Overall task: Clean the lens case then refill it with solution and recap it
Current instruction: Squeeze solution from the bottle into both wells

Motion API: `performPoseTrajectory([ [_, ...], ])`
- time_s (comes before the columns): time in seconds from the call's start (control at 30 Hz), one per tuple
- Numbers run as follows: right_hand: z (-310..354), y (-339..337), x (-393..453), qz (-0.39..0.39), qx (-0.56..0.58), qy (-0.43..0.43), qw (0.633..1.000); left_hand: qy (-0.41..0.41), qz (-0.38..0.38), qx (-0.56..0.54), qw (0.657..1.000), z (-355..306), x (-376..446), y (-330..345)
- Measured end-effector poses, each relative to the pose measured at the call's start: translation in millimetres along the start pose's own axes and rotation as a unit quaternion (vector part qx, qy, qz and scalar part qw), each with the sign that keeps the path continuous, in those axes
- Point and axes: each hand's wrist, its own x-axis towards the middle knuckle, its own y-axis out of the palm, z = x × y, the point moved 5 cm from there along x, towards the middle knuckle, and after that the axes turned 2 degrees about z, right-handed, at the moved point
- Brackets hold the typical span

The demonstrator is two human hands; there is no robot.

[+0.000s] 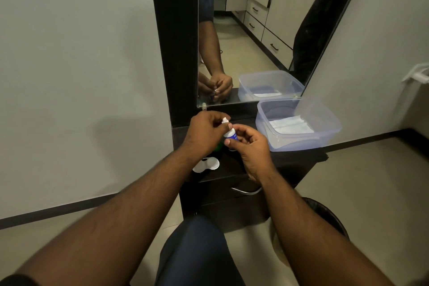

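Observation:
A small white solution bottle [231, 134] with a blue label is upright in my right hand [251, 150], which grips its body above the dark dresser top [297, 158]. My left hand [204, 130] pinches the bottle's white cap [225, 120] at the top. The white lens case [206, 165] lies open on the dresser top below my left wrist, partly hidden by it. A green cap [56, 145] is not visible clearly; a green object [219, 146] peeks out under my left hand.
A clear plastic tub [299, 144] holding white tissues [291, 125] stands at the right of the dresser top. A tall mirror [250, 42] rises behind. A drawer handle [246, 190] faces me, a dark bin [325, 216] sits on the floor at right.

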Motion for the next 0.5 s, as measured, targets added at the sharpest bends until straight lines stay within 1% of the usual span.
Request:
performPoseTrajectory([
  [0.07, -0.6, -0.6, 0.5, -0.005, 0.006, -0.002, 1.0, -0.002, 0.021, -0.006, 1.0, -0.5, 2.1, 3.0],
  [0.17, 1.5, 0.2, -0.1, -0.001, 0.014, -0.009, 1.0, -0.017, 0.028, -0.05, 0.998, 2.5, 1.2, 2.1],
  [0.23, 3.8, 1.5, -2.0, 0.001, 0.02, -0.015, 1.0, -0.024, 0.034, -0.087, 0.995, 4.7, -0.1, 0.2],
  [0.37, 6.8, 2.0, -4.4, 0.004, 0.031, -0.02, 0.999, -0.041, 0.081, -0.177, 0.98, 5.1, -2.7, 6.1],
  [0.43, 7.3, 2.8, -4.8, 0.013, 0.034, -0.017, 0.999, -0.039, 0.07, -0.16, 0.984, 6.2, -1.4, 8.7],
  [0.5, 7.9, 2.5, -5.3, 0.012, 0.035, -0.017, 0.999, -0.026, 0.033, -0.116, 0.992, 6.9, 1.6, 4.9],
])
